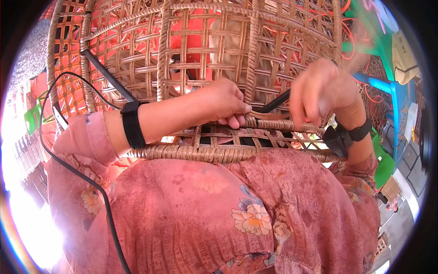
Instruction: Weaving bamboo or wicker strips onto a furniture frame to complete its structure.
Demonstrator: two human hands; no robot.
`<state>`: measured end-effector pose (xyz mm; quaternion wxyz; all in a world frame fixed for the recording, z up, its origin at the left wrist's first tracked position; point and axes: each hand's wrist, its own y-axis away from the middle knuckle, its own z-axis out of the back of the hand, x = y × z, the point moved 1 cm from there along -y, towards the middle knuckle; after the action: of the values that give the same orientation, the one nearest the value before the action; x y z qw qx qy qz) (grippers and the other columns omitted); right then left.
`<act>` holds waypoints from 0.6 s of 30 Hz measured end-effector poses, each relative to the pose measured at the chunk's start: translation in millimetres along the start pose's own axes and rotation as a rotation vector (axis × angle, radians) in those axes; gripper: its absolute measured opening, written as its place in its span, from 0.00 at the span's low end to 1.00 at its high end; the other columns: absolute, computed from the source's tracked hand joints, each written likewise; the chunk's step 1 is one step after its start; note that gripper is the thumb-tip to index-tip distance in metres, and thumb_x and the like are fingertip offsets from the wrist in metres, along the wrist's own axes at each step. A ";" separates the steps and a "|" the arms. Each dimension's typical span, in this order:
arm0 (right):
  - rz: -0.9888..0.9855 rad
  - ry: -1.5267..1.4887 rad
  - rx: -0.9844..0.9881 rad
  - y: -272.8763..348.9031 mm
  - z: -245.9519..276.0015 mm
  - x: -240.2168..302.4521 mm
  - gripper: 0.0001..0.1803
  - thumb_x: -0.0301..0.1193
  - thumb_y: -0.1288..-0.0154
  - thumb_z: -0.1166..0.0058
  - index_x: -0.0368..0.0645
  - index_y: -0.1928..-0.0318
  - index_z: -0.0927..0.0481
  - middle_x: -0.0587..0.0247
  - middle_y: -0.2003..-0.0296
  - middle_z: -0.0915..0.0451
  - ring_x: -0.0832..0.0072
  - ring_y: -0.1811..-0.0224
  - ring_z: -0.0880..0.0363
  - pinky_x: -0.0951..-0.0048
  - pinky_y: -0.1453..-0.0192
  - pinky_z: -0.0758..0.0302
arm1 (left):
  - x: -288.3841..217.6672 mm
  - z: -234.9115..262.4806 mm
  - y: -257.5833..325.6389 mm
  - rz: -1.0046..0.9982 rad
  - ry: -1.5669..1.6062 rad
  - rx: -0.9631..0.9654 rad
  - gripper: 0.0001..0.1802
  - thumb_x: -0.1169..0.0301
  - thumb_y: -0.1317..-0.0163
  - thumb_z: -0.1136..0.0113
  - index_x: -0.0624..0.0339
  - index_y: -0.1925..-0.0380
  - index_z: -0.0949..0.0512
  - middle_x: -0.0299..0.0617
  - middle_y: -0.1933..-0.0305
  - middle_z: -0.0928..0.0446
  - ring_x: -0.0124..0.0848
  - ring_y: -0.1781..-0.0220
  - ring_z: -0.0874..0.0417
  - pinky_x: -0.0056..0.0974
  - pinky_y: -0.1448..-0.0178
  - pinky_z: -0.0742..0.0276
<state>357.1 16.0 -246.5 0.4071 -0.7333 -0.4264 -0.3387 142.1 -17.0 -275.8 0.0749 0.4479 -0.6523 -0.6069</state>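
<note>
Wicker chair frame (191, 50): tan woven cane, open square lattice, curved back filling the view from 9 to 2 o'clock; thick braided front rim (219, 153) running across the centre, resting against the person's lap in a pink flowered garment (219, 210). Red cloth shows through the gaps.

Cane strip (267, 114): thin, flat, light brown, lying just above the braided rim at centre, between the two hands.

Left hand (223, 102): fingers curled and pinched together on the strip's near end, knuckles against the lattice; black band (131, 124) on the forearm.

Right hand (319, 93): at 2 o'clock, blurred, fingers bent downward beside the strip's far end; cannot tell whether it grips anything.

Open room: narrow between hands; lattice close behind, rim close below; black cable (75, 171) loops at 8 o'clock
</note>
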 end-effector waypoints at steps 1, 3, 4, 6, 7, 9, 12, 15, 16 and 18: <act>-0.174 -0.015 -0.301 -1.1 0.3 4.4 0.16 0.36 0.38 0.48 0.35 0.57 0.21 0.56 0.70 0.18 0.84 0.80 0.24 0.85 0.78 0.31 | 0.8 0.9 -0.8 0.005 -0.010 -0.004 0.10 0.68 0.40 0.41 0.63 0.75 0.23 0.41 0.76 0.19 0.23 0.79 0.19 0.27 0.79 0.30; -0.523 -0.036 -0.906 -0.1 -0.2 14.7 0.16 0.39 0.37 0.47 0.36 0.66 0.19 0.58 0.71 0.18 0.82 0.79 0.24 0.82 0.77 0.30 | 0.7 1.4 -1.5 0.002 -0.025 -0.005 0.10 0.68 0.41 0.40 0.63 0.75 0.22 0.41 0.76 0.19 0.23 0.79 0.19 0.27 0.79 0.30; -0.523 -0.032 -0.911 -0.9 -0.7 17.8 0.16 0.39 0.37 0.47 0.36 0.66 0.19 0.58 0.71 0.18 0.82 0.79 0.24 0.82 0.77 0.30 | 0.7 0.6 -1.3 -0.006 -0.062 -0.008 0.10 0.68 0.41 0.40 0.63 0.76 0.22 0.41 0.76 0.19 0.23 0.79 0.19 0.27 0.78 0.30; -1.038 0.644 -0.865 -0.5 1.5 19.5 0.20 0.44 0.38 0.46 0.37 0.70 0.19 0.64 0.79 0.21 0.84 0.83 0.26 0.82 0.80 0.33 | 3.9 -1.0 -0.4 -0.007 -0.087 -0.021 0.10 0.68 0.41 0.40 0.63 0.76 0.22 0.40 0.77 0.19 0.23 0.79 0.19 0.28 0.78 0.30; -1.036 0.643 -0.860 -0.8 1.4 20.8 0.20 0.44 0.38 0.46 0.37 0.70 0.19 0.64 0.79 0.21 0.84 0.83 0.26 0.82 0.80 0.33 | 5.8 -1.9 -0.9 -0.023 -0.097 -0.037 0.10 0.68 0.42 0.40 0.63 0.76 0.22 0.40 0.77 0.19 0.23 0.79 0.19 0.29 0.78 0.29; -1.201 0.762 -0.785 -0.1 -1.7 26.0 0.21 0.45 0.40 0.43 0.37 0.74 0.20 0.70 0.85 0.25 0.85 0.86 0.29 0.82 0.83 0.36 | 8.4 -2.2 -4.0 -0.045 -0.117 -0.043 0.10 0.69 0.42 0.39 0.64 0.76 0.22 0.40 0.77 0.20 0.24 0.79 0.19 0.30 0.77 0.29; -1.137 0.600 -0.660 -16.6 -11.3 50.2 0.19 0.42 0.41 0.41 0.36 0.76 0.20 0.69 0.84 0.26 0.84 0.87 0.29 0.82 0.84 0.36 | 13.1 -1.8 -5.1 -0.096 -0.157 -0.054 0.10 0.67 0.40 0.40 0.63 0.74 0.22 0.37 0.76 0.20 0.22 0.81 0.22 0.27 0.77 0.28; -1.035 0.408 -0.519 -33.5 -19.3 74.7 0.16 0.38 0.42 0.41 0.35 0.72 0.19 0.68 0.84 0.26 0.84 0.86 0.29 0.82 0.84 0.35 | 10.0 -3.7 -1.7 -0.129 -0.197 -0.067 0.11 0.67 0.40 0.40 0.64 0.74 0.22 0.38 0.76 0.20 0.22 0.81 0.22 0.28 0.77 0.27; -1.036 0.407 -0.521 -39.7 -23.3 73.1 0.16 0.38 0.42 0.41 0.35 0.72 0.19 0.68 0.84 0.26 0.84 0.86 0.29 0.82 0.84 0.35 | 7.6 -4.9 0.3 -0.126 -0.221 -0.068 0.11 0.67 0.40 0.40 0.65 0.74 0.22 0.38 0.76 0.20 0.22 0.80 0.22 0.28 0.76 0.27; -1.036 0.398 -0.450 -57.5 -29.6 66.0 0.09 0.30 0.42 0.42 0.35 0.71 0.19 0.68 0.83 0.24 0.86 0.86 0.28 0.85 0.84 0.34 | 7.9 -4.7 -0.3 -0.123 -0.243 -0.069 0.11 0.68 0.40 0.41 0.65 0.74 0.22 0.38 0.76 0.20 0.22 0.80 0.22 0.28 0.76 0.27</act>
<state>327.7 30.4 -160.0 0.0957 -0.4207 -0.5619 -0.7058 140.6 -25.7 -278.4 -0.0267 0.4075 -0.6066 -0.6821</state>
